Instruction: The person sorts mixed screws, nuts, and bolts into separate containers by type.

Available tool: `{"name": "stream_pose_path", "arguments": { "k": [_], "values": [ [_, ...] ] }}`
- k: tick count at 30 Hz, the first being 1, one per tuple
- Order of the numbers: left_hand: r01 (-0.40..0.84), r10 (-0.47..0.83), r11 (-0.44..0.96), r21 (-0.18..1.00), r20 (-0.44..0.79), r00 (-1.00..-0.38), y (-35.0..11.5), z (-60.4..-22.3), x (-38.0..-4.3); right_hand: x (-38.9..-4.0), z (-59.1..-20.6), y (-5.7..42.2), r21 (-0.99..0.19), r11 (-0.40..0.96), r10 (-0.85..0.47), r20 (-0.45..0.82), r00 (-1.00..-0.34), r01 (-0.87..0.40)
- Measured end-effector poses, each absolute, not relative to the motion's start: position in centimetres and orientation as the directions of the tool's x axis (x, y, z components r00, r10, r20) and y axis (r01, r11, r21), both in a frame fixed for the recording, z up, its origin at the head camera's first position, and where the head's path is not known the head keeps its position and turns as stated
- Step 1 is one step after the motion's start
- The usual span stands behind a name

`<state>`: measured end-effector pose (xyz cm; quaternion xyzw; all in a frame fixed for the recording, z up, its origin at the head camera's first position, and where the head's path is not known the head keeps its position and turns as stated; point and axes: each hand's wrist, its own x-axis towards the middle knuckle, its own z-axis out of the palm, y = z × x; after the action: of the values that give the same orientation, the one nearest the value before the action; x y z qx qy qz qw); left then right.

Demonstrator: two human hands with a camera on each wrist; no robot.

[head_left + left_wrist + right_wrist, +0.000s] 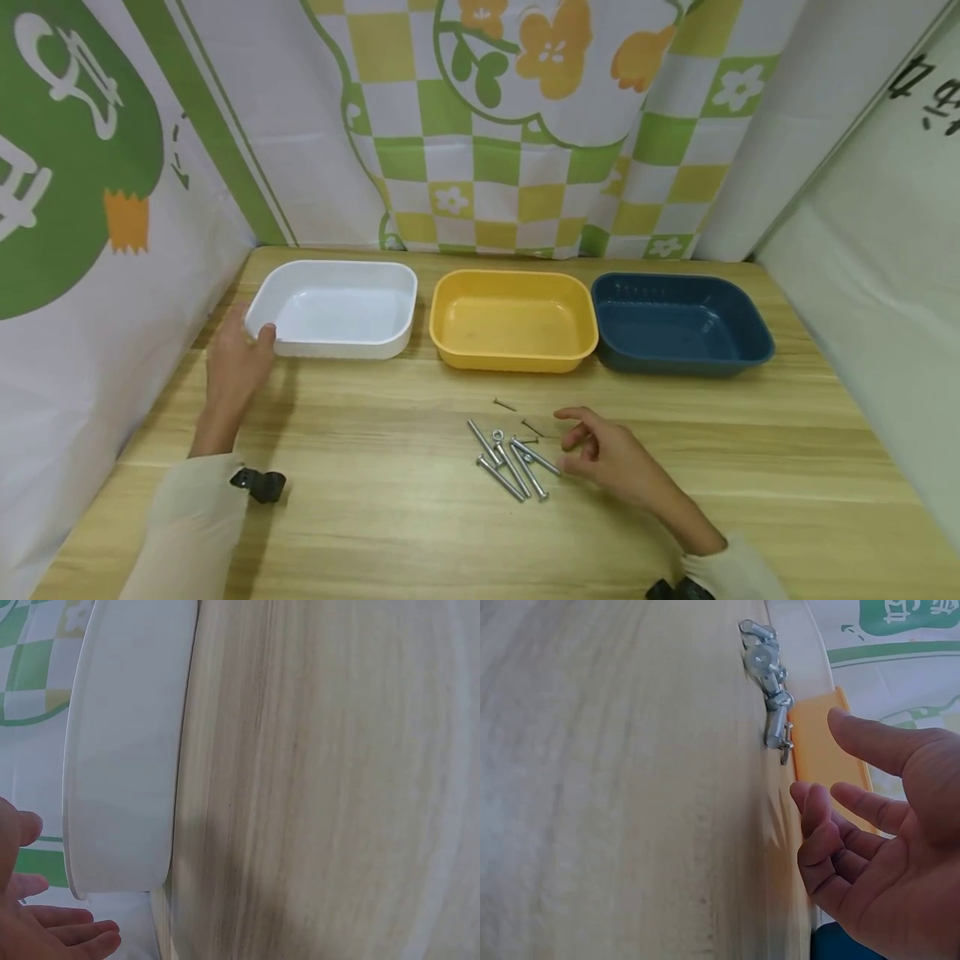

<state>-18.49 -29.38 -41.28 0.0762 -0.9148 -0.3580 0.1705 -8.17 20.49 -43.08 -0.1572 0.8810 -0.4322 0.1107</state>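
My left hand (238,358) is at the left end of a white plastic tray (341,350), its thumb near the front corner. In the left wrist view the fingers (79,934) are relaxed around the tray's end; I cannot tell whether they touch it. To the right of a small pile of metal bolts (501,480) hovers my right hand (611,458), fingers loosely bent and holding nothing. A hex nut (498,435) lies among the bolts. Several thin screws (532,428) are scattered just behind them. The right wrist view shows the palm (900,885) beside the pile.
A yellow tray (513,362) stands at the back middle, and a dark blue tray (682,365) is close against its right side. All the trays are on a wooden table (360,517). Patterned cloth (472,158) hangs behind, with white sheets at both sides.
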Motion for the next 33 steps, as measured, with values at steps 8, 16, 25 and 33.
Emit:
{"name": "stream_pose_path", "arguments": {
  "k": [8, 16, 25, 33],
  "values": [
    [-0.080, -0.249, 0.706, 0.704, 0.140, -0.958, -29.8, -41.5, -18.7, -8.0, -43.0, 20.2, -0.803, 0.566, -0.388, -0.060, -0.920, -0.186],
    [-0.109, -0.247, 0.693, 0.713, 0.093, -0.965, -30.0, -41.8, -18.8, -8.0, -43.4, 20.0, -0.805, 0.560, -0.389, -0.045, -0.920, -0.197],
    [-0.073, -0.236, 0.679, 0.730, 0.123, -0.964, -30.0, -42.1, -19.0, -8.0, -44.0, 19.5, -0.815, 0.545, -0.388, -0.038, -0.921, -0.196],
    [-0.102, -0.256, 0.678, 0.728, 0.104, -0.961, -30.0, -42.4, -19.1, -8.1, -44.0, 18.9, -0.788, 0.569, -0.398, -0.012, -0.917, -0.237]
  ]
}}
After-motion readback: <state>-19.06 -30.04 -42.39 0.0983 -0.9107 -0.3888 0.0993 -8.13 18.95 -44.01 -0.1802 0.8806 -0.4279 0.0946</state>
